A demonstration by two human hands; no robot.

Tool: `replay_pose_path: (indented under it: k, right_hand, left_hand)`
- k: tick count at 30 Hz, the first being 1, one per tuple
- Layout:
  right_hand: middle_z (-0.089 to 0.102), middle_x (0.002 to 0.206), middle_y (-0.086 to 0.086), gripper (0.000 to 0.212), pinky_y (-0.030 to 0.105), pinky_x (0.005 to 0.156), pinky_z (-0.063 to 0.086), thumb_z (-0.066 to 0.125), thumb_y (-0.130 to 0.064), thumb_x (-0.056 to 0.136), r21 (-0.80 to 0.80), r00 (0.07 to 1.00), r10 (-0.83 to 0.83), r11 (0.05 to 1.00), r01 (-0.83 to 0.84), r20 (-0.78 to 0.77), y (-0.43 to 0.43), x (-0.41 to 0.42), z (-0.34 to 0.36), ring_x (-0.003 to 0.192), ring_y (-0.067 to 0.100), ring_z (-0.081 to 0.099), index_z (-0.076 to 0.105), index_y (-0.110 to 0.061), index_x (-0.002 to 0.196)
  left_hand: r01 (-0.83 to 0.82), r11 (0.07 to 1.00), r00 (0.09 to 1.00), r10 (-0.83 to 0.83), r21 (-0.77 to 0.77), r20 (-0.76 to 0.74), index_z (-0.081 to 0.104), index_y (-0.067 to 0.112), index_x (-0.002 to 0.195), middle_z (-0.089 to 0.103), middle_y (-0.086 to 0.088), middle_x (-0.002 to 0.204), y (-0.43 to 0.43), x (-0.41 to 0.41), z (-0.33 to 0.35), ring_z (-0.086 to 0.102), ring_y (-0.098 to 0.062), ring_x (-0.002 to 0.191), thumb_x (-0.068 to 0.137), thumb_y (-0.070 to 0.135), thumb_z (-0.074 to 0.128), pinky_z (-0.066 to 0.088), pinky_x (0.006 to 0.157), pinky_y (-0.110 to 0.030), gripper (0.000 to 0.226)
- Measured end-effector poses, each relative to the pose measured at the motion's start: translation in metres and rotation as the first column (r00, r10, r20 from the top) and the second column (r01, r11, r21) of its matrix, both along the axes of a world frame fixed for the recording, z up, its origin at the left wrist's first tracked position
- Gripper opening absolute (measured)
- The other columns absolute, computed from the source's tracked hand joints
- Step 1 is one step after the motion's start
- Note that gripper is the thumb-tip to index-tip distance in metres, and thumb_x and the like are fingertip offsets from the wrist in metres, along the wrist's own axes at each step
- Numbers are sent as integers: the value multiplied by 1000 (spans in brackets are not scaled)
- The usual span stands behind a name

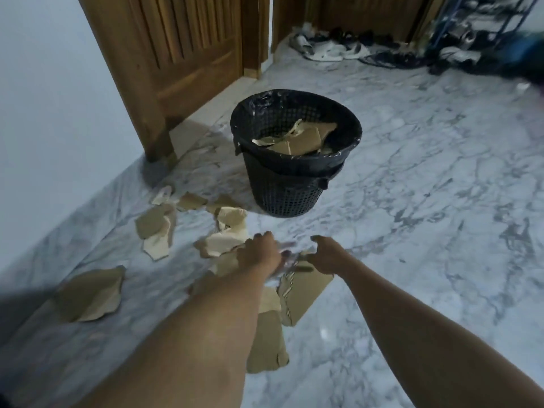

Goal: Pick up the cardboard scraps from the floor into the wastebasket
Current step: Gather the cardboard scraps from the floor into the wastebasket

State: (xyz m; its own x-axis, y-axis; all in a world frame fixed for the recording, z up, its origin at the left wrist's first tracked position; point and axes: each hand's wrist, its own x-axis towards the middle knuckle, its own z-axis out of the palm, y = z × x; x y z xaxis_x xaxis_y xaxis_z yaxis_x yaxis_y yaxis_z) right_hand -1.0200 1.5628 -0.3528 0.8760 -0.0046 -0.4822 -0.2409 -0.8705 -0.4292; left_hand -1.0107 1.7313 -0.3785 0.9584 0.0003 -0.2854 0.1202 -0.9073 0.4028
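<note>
Several torn brown cardboard scraps lie on the marble floor left of and below the black mesh wastebasket (294,184), which holds more scraps inside its black liner. My right hand (326,256) grips the top edge of a large cardboard scrap (303,293) in front of the basket. My left hand (259,254) hovers just left of it above a pale scrap (220,244); its fingers are blurred and spread, with nothing visibly in them. Another scrap (268,340) lies partly hidden under my left forearm. A big scrap (91,293) sits far left.
A wooden door (182,54) stands open at the back left beside a white wall. Shoes and clothes (329,48) are piled at the far wall near a blue metal rack (477,22). Bare marble floor (426,201) stretches to the right.
</note>
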Motion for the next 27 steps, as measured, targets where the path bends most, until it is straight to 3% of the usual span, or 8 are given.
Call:
replay_pose_path:
  k: [4, 6, 11, 15, 18, 22, 24, 27]
  right_hand:
    - [41, 148, 11, 67, 41, 103, 38, 58, -44, 89, -163, 982, -132, 980, 109, -137, 25, -25, -50, 131, 33, 46, 32, -29, 148]
    - [36, 145, 10, 60, 44, 105, 39, 56, -26, 91, -289, 984, -120, 954, 78, -132, 35, -42, -58, 129, 35, 39, 30, -29, 146]
    - [27, 146, 11, 93, 47, 103, 41, 69, -13, 84, -321, 942, -323, 905, 280, -89, 36, -33, -60, 136, 36, 26, 9, -29, 153]
    - [35, 135, 13, 71, 49, 102, 42, 74, -26, 79, -401, 929, -344, 876, 267, -134, 31, -17, -53, 132, 37, 31, 35, -19, 138]
    - [45, 127, 12, 61, 47, 102, 43, 66, -28, 76, -419, 955, -259, 890, 178, -144, 36, -3, -41, 127, 36, 39, 47, -16, 132]
    - [58, 99, 9, 35, 39, 81, 55, 69, -18, 83, -150, 966, -226, 967, 207, -126, 49, 29, -3, 94, 29, 60, 61, -11, 116]
    - [62, 93, 16, 30, 42, 71, 60, 65, 3, 86, 167, 922, -338, 914, 369, -187, 57, 39, 12, 78, 28, 63, 59, -11, 112]
    - [64, 88, 20, 38, 35, 61, 61, 73, 11, 78, 402, 895, -432, 804, 438, -111, 77, 49, 24, 65, 24, 64, 59, -4, 109]
  left_hand:
    - [493, 864, 865, -473, 104, -168, 45, 20, 134, 43, -11, 132, 13, -15, -33, 41, -34, 122, 97, 12, 36, 38, 99, -51, 38]
    - [584, 783, 812, -568, 213, -138, 43, 18, 134, 37, -11, 132, 18, -29, -34, 37, -34, 124, 94, 6, 43, 37, 98, -54, 42]
    - [615, 757, 784, -618, 221, -67, 42, 15, 128, 48, -11, 130, 26, -22, -41, 42, -35, 121, 90, 7, 59, 37, 98, -55, 43]
    - [586, 810, 791, -560, 41, -247, 43, 19, 122, 58, -12, 129, 26, -9, -42, 50, -34, 122, 95, 27, 55, 24, 105, -48, 30]
    - [559, 826, 785, -556, -75, -272, 49, 18, 131, 51, -7, 140, 35, -14, -38, 49, -31, 126, 77, 47, 76, 34, 104, -42, 68]
    - [309, 891, 908, -380, -333, -174, 62, 15, 124, 53, -2, 136, 57, -9, -18, 50, -24, 125, 79, 29, 80, 40, 95, -29, 51]
    - [167, 902, 952, -252, -398, -172, 67, 14, 114, 62, -2, 121, 73, 3, -4, 56, -21, 114, 80, 24, 80, 42, 86, -27, 38]
    - [-45, 872, 979, -58, -487, -193, 71, 13, 107, 69, -7, 110, 108, 17, 8, 63, -21, 98, 79, 13, 79, 48, 76, -29, 29]
